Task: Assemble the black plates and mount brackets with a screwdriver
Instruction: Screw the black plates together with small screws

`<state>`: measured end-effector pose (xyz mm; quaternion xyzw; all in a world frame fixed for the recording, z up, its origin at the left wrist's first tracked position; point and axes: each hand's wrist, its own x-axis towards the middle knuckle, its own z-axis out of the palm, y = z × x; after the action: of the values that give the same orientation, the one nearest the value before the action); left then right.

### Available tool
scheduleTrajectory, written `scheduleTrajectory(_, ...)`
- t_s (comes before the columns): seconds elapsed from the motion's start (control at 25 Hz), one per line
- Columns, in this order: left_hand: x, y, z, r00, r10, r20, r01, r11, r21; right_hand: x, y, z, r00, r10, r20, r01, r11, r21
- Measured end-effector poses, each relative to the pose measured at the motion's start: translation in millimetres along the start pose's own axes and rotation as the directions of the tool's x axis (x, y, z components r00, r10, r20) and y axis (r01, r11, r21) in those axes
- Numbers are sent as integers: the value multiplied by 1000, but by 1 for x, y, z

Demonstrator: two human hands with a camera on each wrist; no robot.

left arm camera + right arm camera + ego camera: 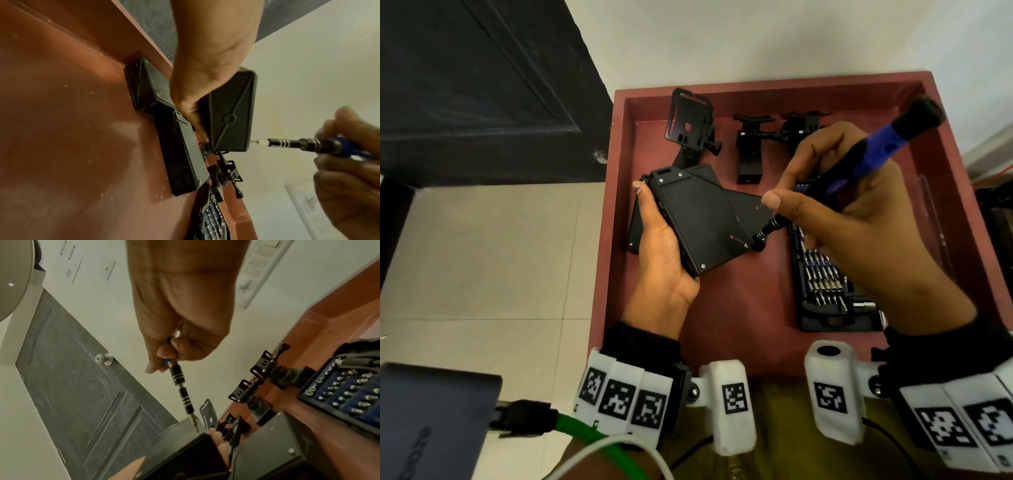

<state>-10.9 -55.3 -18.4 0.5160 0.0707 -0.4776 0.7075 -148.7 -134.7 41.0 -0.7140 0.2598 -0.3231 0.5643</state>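
Observation:
My left hand grips a black plate from its left edge and holds it tilted above the red tray. From below, the plate's ribbed underside shows. My right hand grips a blue and black screwdriver. Its tip is at the plate's near right corner. Two more black plates lie in the tray under the held one. Three black mount brackets stand along the tray's far side.
An open case of screwdriver bits lies in the tray on the right, under my right forearm. A clear plastic box sits beyond it. A dark door and tiled floor are to the left. A grey device with a green cable is at lower left.

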Motion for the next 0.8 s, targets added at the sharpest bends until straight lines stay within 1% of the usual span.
scheduleTrajectory(0.08, 0, 1, -1, 1000, 13, 1, -12, 1000, -12, 0, -2, -3, 998, 62, 22, -64, 996, 67)
scheduleTrajectory(0.24, -1, 2, 0, 1000, 1, -4, -1, 1000, 3, -2, -6, -14, 970, 147, 194, -174, 976, 133)
scheduleTrajectory(0.32, -1, 1, 1, 1000, 0, 0, 0, 1000, 14, -2, -7, -17, 963, 164, 212, -195, 971, 136)
scheduleTrajectory(0.4, -2, 1, 1, 1000, -4, -1, 4, 1000, 15, -1, -7, -19, 972, 177, 153, -197, 973, 121)
scheduleTrajectory(0.44, -2, 0, 1, 1000, -5, -5, 5, 1000, 16, 0, -7, -20, 977, 182, 108, -190, 979, 77)
scheduleTrajectory(0.52, -2, 0, 0, 1000, -4, -10, 4, 1000, 16, 1, -6, -21, 985, 172, 19, -169, 982, -86)
scheduleTrajectory(0.6, -1, 0, 0, 1000, -1, -15, 1, 1000, 15, 1, -6, -21, 986, 162, -40, -167, 961, -219)
scheduleTrajectory(0.72, 0, -1, -1, 1000, -4, -3, 4, 1000, 26, 0, -4, -17, 978, 185, -93, -204, 941, -272)
scheduleTrajectory(0.8, 0, -2, -1, 1000, -9, 0, 9, 999, 35, -1, -2, -14, 974, 176, -143, -211, 936, -283)
